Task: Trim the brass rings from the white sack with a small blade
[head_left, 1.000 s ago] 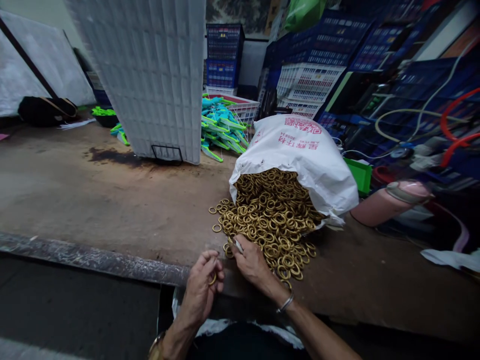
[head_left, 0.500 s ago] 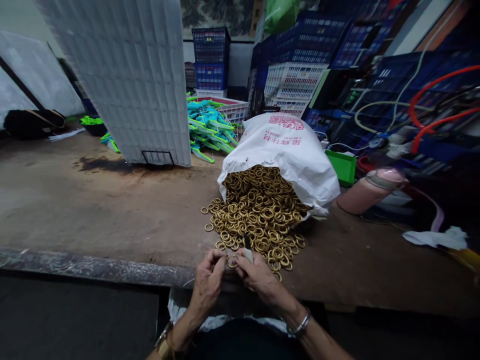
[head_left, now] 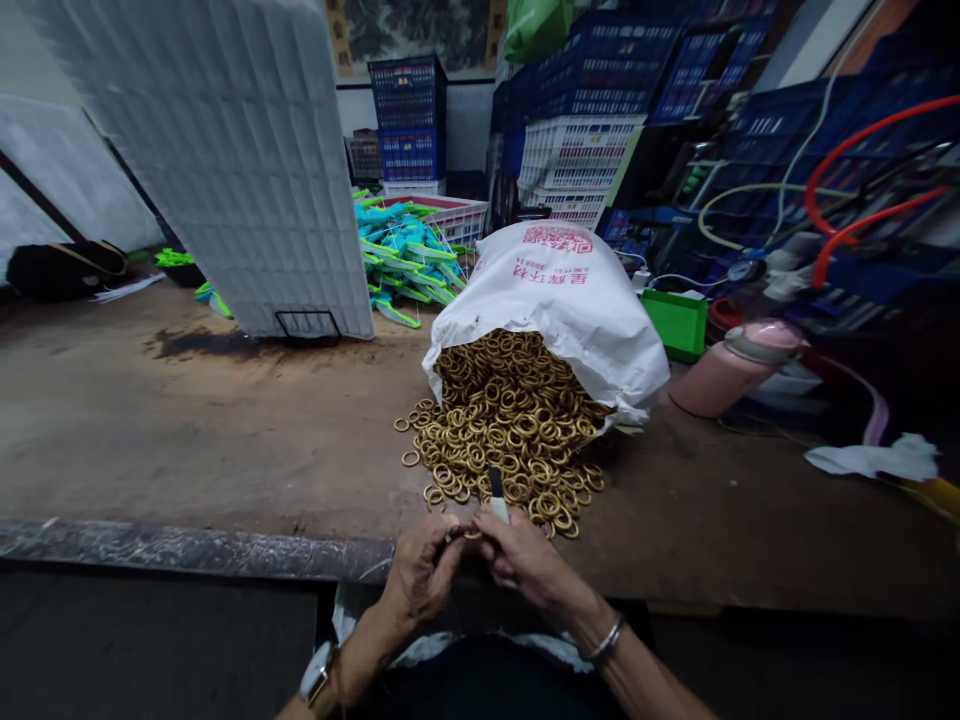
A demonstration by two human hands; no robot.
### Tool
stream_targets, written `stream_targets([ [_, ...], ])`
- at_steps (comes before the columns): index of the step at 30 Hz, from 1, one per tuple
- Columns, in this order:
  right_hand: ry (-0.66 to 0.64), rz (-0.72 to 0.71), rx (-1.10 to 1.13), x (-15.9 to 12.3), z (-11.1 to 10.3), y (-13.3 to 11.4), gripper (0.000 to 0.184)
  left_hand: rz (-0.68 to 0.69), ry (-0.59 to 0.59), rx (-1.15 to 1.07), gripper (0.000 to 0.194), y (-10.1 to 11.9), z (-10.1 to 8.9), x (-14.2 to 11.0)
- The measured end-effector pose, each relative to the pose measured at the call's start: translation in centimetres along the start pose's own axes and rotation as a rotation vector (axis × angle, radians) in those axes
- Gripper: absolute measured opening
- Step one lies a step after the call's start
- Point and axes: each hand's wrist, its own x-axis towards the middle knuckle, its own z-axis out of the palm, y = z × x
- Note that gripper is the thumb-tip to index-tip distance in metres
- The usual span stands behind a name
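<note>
Knife (head_left: 496,494) points forward lengthwise, right hand (head_left: 526,560) gripping it, left hand (head_left: 418,572) pinching 1 ring (head_left: 472,534).

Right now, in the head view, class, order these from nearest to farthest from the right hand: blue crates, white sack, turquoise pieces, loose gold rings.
From the right hand:
1. Loose gold rings, just in front.
2. White sack, behind them.
3. Turquoise pieces, beyond the sack's left side.
4. Blue crates, stacked at the back.

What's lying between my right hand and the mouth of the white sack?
A spilled heap of brass-coloured rings; your tool's dark blade overlaps it in the head view.
</note>
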Motion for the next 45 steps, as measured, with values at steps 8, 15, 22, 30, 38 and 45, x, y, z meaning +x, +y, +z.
stream_targets([
  [8, 0.150, -0.391, -0.486, 0.3, 0.0, 0.2, 0.027, -0.191, 0.052, -0.148, 0.010, 0.0, 1.2, 0.2],
  [15, 0.122, -0.385, -0.469, 0.5, 0.4, 0.1, 0.022, -0.352, -0.009, -0.302, 0.019, 0.7, 1.3, 0.3],
  [22, 0.065, -0.366, -0.409, 0.8, 0.5, 0.0, 0.031, -0.434, -0.040, -0.489, 0.033, 1.3, 1.5, 0.1],
  [30, 0.238, -0.561, -0.931, -0.2, -0.6, 0.6, 0.019, -0.454, 0.048, -0.419, 0.035, 2.4, 1.4, 0.1],
  [38, 0.171, -0.549, -1.177, -0.7, -0.2, 1.2, 0.033, -0.395, 0.044, -0.453, 0.032, 1.2, 1.6, -0.4],
  [45, 0.208, -0.535, -1.274, -0.5, -0.2, 1.6, 0.035, -0.363, 0.065, -0.382, 0.033, 1.0, 1.3, -0.5],
])
